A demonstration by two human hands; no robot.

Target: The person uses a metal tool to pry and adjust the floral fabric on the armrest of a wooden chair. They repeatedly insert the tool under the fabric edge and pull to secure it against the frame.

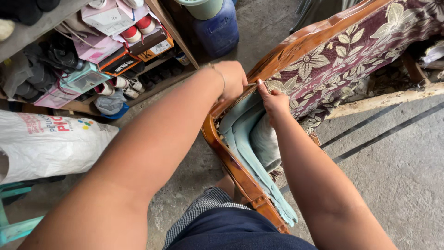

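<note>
1. On the left, a wooden shelf (157,83) holds shoe boxes (115,51) and shoes. A white sack (46,143) lies on the floor below it. A blue barrel (217,30) stands at the top. Bare floor runs between the shelf and the chair, so there is some room there.
2. The left hand (231,78) is closed on the top edge of the wooden chair frame (240,176). Its fingers curl over the far side, so I cannot see them.
3. The chair lies tipped over, right in front of the person, between the 2 arms. Its shiny brown frame runs from the knees up to the top right.
4. The right hand (275,104) is just beside the left one. It pinches the edge of the flowered purple cloth (342,60), and the thumb presses against the wood.
5. Pale teal lining (245,134) and grey padding (266,143) show under the right hand.
6. On the right, the grey concrete floor (402,166) is open, with 2 dark lines across it. A rough wooden plank (388,98) lies beside the chair.
</note>
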